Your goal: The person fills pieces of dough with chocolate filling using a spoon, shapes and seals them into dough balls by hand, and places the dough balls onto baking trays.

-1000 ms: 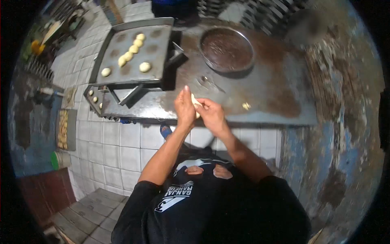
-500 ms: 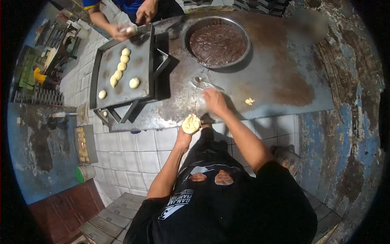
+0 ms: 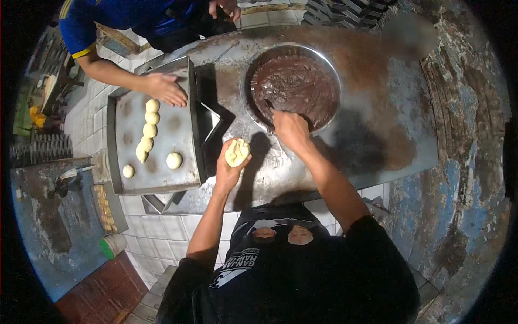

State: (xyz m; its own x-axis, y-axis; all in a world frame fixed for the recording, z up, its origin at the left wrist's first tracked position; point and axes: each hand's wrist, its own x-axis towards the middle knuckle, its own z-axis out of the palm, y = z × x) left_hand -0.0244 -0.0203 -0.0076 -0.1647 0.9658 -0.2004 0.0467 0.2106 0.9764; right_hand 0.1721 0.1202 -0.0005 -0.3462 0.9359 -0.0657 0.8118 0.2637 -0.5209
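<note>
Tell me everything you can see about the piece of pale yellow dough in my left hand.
The pale yellow dough is one roughly round, soft-looking piece, its upper face uneven and creased. Your left hand cradles it, fingers curved around its side, with that creased face turned up toward the camera. It is over the worn grey metal table, left of the round metal bowl of dark brown paste. Its underside is hidden.

- One head-worn camera looks forward and steeply down from above the wearer.
- Nearest, at the bottom, is the wearer's black printed cotton-like shirt (image 3: 307,270).
- The left hand (image 3: 229,168) and right hand (image 3: 292,129) fall near mid-view, over the grey, brown-stained metal tabletop (image 3: 391,116).
- Farther off, at upper left: another person's blue, yellow-cuffed sleeve (image 3: 79,31).
- The wide round view curves straight edges.
</note>
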